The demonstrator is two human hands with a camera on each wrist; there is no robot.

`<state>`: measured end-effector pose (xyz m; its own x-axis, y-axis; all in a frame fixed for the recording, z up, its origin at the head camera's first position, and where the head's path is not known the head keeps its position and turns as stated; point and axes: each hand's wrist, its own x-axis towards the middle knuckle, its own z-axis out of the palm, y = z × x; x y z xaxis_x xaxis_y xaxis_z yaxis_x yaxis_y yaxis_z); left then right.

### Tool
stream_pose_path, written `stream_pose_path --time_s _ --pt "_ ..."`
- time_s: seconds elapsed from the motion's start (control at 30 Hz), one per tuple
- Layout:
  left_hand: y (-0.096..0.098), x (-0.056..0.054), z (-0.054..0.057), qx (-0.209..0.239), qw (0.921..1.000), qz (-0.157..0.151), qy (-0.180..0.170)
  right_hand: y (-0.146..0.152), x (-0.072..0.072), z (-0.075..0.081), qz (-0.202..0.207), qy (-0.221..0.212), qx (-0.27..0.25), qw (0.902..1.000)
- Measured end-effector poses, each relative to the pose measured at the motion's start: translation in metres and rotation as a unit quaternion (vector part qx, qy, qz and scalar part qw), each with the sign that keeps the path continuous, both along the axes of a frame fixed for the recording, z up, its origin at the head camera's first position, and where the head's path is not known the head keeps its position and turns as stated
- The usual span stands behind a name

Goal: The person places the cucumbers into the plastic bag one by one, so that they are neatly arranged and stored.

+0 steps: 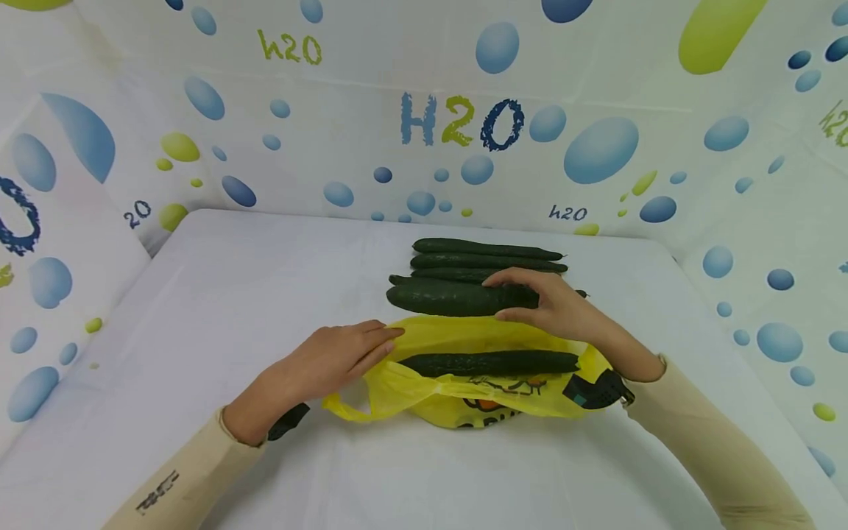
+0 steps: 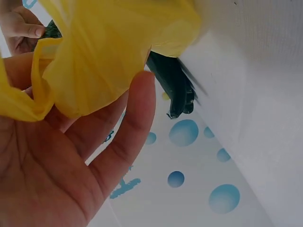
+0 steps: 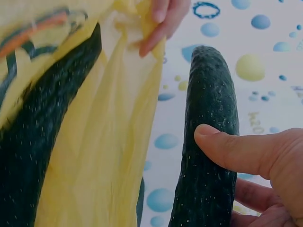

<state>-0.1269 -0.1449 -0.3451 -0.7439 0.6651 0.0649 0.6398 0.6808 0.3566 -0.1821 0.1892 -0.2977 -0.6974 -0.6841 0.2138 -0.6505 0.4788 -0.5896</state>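
A yellow plastic bag (image 1: 457,331) lies with its mouth spread, and one dark green cucumber (image 1: 490,363) rests inside it. My left hand (image 1: 347,353) is at the bag's left end, its fingers extended along the upper edge. In the left wrist view, bag film (image 2: 104,56) drapes over those fingers. Just behind the bag, my right hand (image 1: 546,298) grips another cucumber (image 1: 450,297) from above. The right wrist view shows the thumb pressed on this cucumber (image 3: 208,99), with the fingers partly hidden behind it.
Behind the held cucumber, several more cucumbers (image 1: 486,249) lie side by side. They rest on a white-covered table (image 1: 265,280). A patterned curtain (image 1: 371,96) with blue and green drops rises behind the table and along its sides.
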Motion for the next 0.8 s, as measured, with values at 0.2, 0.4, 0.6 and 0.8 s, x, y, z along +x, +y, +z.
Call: stream_pose_path --time_s 0.2,0.4,0.6,0.8 --pt "0.000 -0.001 0.000 0.015 0.9988 0.011 0.044 -0.005 0.013 0.002 0.013 -0.003 0.004 0.9999" --pt "0.000 -0.002 0.000 0.027 0.9985 0.022 0.043 -0.009 0.022 -0.002 0.053 0.005 -0.005 0.9986" --pt "-0.001 -0.001 0.000 0.033 0.9985 0.031 0.031 -0.015 0.030 -0.004 0.072 -0.012 -0.012 0.9973" --pt "-0.002 0.000 0.001 0.008 0.9990 0.024 0.036 -0.018 0.033 -0.008 0.085 -0.036 -0.010 0.9957"
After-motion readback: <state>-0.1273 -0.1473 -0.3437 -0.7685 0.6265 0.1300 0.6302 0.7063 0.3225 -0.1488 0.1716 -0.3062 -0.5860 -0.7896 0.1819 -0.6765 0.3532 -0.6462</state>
